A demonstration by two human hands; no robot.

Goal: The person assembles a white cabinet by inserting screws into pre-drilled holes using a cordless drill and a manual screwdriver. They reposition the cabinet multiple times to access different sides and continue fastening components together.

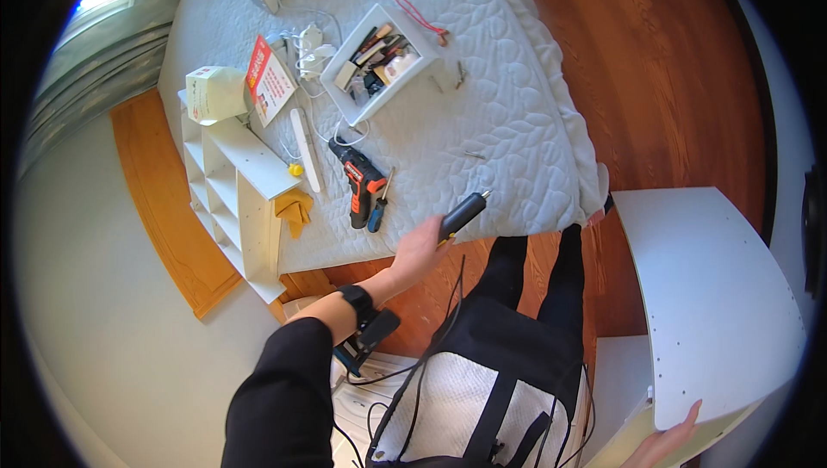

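My left hand [417, 253] is closed round a slim black cordless screwdriver [463, 216], its metal tip pointing up and to the right over the quilted bed cover. At the lower right, my right hand [670, 442] grips the near edge of a white furniture panel [711, 287] with small holes along its side. That panel belongs to a white cabinet-like piece, partly cut off by the picture's rim. Left of the screwdriver, a black and orange power drill [357, 179] lies on the bed beside a blue-handled screwdriver [377, 212].
A white bin [370, 106] of small items stands on the bed [508, 115], near loose screws [460, 74] and a red cord [419, 18]. To the left are a red and white leaflet [269, 80], a power strip [312, 50] and a white shelf unit [250, 162]. Black cables [413, 365] hang near my lap.
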